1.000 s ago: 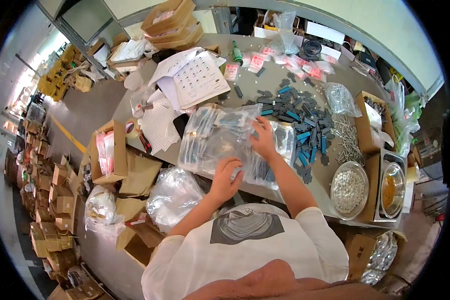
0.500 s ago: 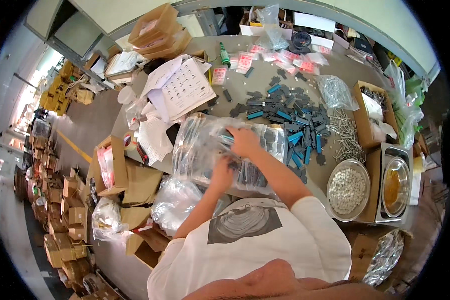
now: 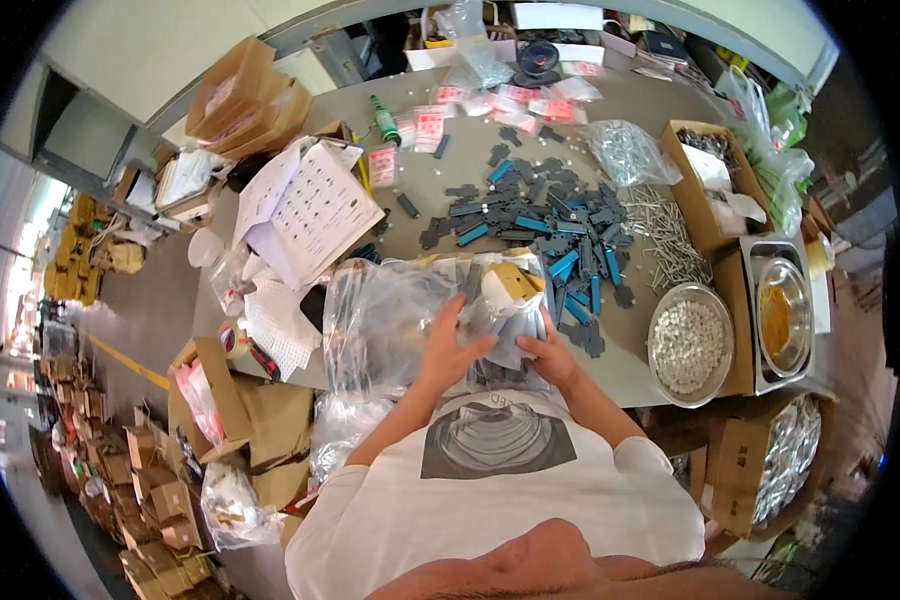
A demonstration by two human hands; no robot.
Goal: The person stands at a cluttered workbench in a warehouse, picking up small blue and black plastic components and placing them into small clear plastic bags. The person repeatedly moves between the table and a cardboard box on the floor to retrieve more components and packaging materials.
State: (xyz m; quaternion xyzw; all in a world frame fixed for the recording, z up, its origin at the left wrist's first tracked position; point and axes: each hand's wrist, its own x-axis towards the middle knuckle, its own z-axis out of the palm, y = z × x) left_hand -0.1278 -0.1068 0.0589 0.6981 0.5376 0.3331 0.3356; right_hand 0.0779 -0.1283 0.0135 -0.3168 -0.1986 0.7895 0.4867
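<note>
A large clear plastic bag [image 3: 385, 315] filled with small packets lies at the table's near edge, right in front of me. My left hand [image 3: 450, 345] presses on its middle, fingers spread over the plastic. My right hand [image 3: 548, 352] grips the bag's right side, near a yellowish piece [image 3: 510, 285] inside it. Just beyond the bag, a heap of dark grey and blue plastic parts [image 3: 540, 215] spreads over the grey table [image 3: 440, 190].
A round metal bowl of small white pieces [image 3: 688, 345] and a metal scale tray [image 3: 782, 315] stand to the right. Loose nails [image 3: 670, 235], a cardboard box [image 3: 705, 180], a printed sheet [image 3: 310, 205] and small red-labelled packets [image 3: 490, 100] lie further back. Cardboard boxes and filled bags [image 3: 230, 420] crowd the floor left.
The view has tilted and the bag sits closer to me. Both hands moved together onto the bag's right half; the right hand dropped from its top to its near side.
</note>
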